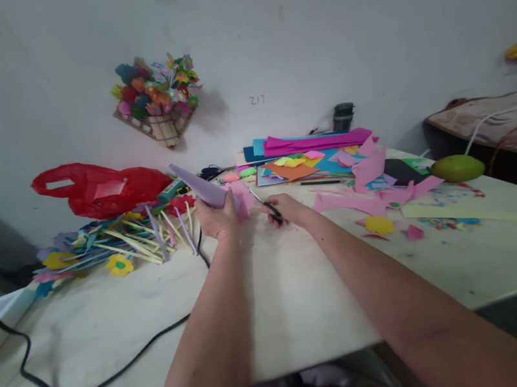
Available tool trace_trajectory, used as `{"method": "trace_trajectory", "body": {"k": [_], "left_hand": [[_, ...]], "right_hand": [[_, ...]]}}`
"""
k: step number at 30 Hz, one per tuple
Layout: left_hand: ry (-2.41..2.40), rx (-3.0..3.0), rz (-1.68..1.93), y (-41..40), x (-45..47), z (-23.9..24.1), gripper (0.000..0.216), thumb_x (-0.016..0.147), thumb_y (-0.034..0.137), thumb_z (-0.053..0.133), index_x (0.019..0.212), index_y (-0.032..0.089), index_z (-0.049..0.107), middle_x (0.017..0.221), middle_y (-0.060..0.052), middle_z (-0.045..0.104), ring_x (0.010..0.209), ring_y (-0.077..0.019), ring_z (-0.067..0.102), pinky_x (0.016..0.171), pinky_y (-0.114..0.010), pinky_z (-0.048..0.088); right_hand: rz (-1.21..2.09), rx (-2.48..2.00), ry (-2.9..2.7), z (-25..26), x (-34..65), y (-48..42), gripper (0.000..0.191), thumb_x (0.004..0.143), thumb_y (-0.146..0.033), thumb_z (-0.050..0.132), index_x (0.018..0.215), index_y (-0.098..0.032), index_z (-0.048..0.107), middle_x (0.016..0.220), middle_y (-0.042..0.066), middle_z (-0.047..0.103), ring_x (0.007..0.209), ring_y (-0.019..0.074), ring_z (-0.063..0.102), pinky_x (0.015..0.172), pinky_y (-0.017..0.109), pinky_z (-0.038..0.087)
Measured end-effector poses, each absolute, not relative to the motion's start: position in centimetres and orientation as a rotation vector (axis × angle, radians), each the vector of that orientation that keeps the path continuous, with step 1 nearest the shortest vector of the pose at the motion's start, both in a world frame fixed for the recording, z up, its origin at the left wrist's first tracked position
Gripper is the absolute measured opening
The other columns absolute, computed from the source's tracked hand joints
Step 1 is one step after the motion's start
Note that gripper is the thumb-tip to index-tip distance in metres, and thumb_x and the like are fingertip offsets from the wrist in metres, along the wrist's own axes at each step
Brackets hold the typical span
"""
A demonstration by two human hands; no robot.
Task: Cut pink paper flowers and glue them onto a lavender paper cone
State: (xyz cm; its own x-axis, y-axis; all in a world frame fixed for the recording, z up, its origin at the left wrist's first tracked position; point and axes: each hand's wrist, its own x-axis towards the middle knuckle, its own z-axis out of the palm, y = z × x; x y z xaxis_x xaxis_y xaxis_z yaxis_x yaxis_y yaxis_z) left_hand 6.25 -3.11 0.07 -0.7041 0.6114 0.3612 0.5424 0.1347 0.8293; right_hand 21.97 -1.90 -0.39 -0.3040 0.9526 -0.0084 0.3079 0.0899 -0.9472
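Left hand (217, 219): fingers clamped on lilac paper sheet (202, 186), pink paper piece (242, 200) just beside. Right hand (286, 207): fingers closed round black-handled metal scissors (275, 214). White tabletop (305, 304) open from hands to near edge.

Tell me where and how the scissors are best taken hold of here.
Likely by the black handles of the scissors, coming from the near right side. They slant, with the metal blades pointing away and leftward, toward the pink paper, so the handles seem the safer, nearer end. The right hand holds them there.
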Motion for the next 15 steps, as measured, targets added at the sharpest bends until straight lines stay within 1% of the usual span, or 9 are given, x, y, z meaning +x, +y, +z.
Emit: {"method": "trace_trajectory", "body": {"k": [5,10,15], "left_hand": [[2.292,1.156,1.666,-3.34,6.31,0.32,0.061,0.072,0.064,0.061,0.115,0.024,0.047,0.114,-0.010,0.065,0.107,-0.0329,0.062,0.084,-0.044,0.047],[2.283,1.167,1.620,-3.36,6.33,0.33,0.064,0.073,0.066,0.058,0.121,0.025,0.046,0.118,-0.012,0.063,0.110,-0.0361,0.059,0.085,-0.047,0.046],[2.309,1.157,1.701,-3.05,6.19,-0.12,0.062,0.071,0.066,0.061,0.115,0.024,0.049,0.113,-0.010,0.066,0.104,-0.0332,0.062,0.085,-0.045,0.047]], "right_hand": [[1.217,-1.250,-1.718,-0.61,21.95,-1.62,0.022,0.087,-0.031,0.065,0.073,-0.016,0.058,0.046,-0.005,0.055,0.033,0.0061,0.046,0.030,0.017,0.028],[1.217,-1.235,-1.724,-0.63,22.01,-1.61,0.023,0.087,-0.031,0.064,0.072,-0.016,0.058,0.046,-0.005,0.055,0.032,0.0059,0.047,0.030,0.016,0.027],[1.242,-1.218,-1.720,-0.64,22.06,-1.62,0.023,0.087,-0.031,0.063,0.071,-0.016,0.057,0.046,-0.005,0.055,0.032,0.0059,0.046,0.030,0.016,0.027]]}}
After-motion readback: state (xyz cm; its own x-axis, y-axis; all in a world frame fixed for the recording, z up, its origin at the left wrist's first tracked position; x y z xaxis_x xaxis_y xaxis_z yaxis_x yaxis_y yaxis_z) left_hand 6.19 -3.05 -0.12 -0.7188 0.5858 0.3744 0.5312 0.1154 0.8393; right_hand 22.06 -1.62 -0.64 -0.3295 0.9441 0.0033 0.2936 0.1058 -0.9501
